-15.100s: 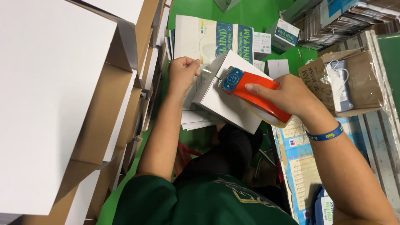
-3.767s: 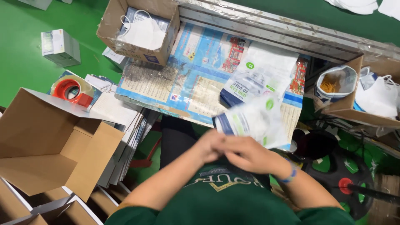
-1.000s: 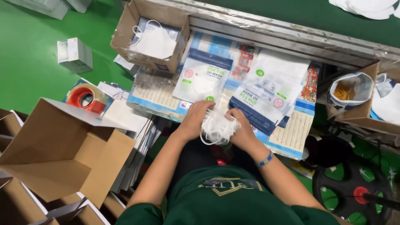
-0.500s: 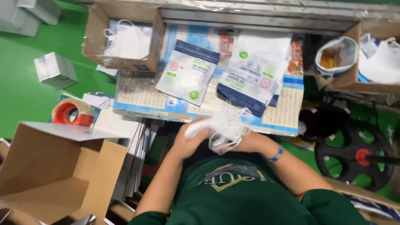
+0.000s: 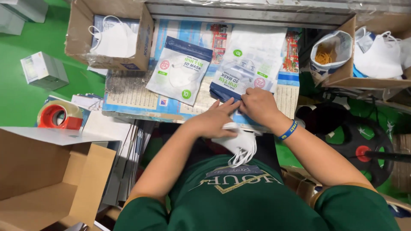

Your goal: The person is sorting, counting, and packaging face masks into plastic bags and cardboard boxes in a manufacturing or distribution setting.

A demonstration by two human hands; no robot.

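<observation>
1. Your right hand (image 5: pixel 256 105) lies knuckles-up on a stack of glossy plastic mask pouches (image 5: pixel 246 70), white with a dark blue band. Its fingers are curled and pinch the near edge of the top pouch.
2. Your left hand (image 5: pixel 215 121) sits just at 8 o'clock of the right one, palm down. Its fingers are stretched out flat, and the fingertips (image 5: pixel 233 102) touch the same pouch edge.
3. Under your left palm is a soft bundle of white folded face masks (image 5: pixel 237 145). Its thin ear loops dangle towards your green shirt. Whether the hand grips the bundle or only rests on it cannot be told.
4. A single pouch (image 5: pixel 180 70) of the same kind lies flat and slightly tilted at 10 o'clock from your hands, apart from the stack.
5. Both lie on a worn printed paper sheet (image 5: pixel 128 92) covering the worktop.
6. At 10 o'clock, further off, an open corrugated cardboard box (image 5: pixel 143 38) holds loose white masks.
7. At 9 o'clock, well apart, sits a red tape dispenser (image 5: pixel 58 115) with a roll of clear tape.
8. At 2 o'clock another cardboard box (image 5: pixel 342 77) holds more white masks.
9. A blue wristband (image 5: pixel 287 130) circles your right wrist.
</observation>
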